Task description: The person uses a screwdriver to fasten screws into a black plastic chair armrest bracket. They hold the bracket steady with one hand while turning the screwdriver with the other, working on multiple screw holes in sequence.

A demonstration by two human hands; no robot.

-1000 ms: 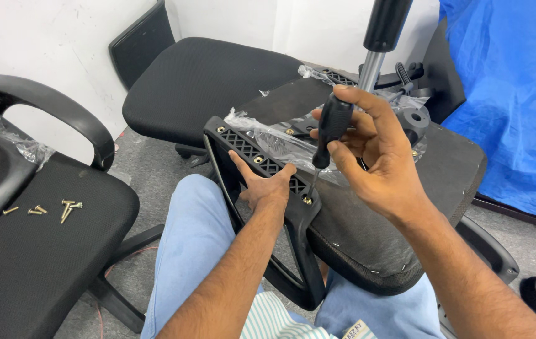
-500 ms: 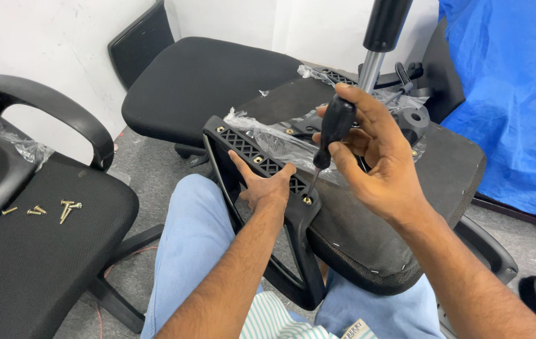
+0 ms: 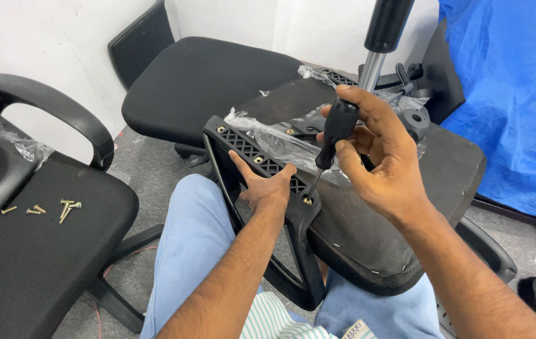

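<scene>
Gripping screwdriver point(image 3: 338, 129), right hand point(image 3: 381, 160) fingers seemingly wrapped.

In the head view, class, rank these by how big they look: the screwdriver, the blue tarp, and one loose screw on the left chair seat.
Largest to smallest:
1. blue tarp
2. screwdriver
3. loose screw
The gaps are wide enough that nearness changes nothing.
</scene>
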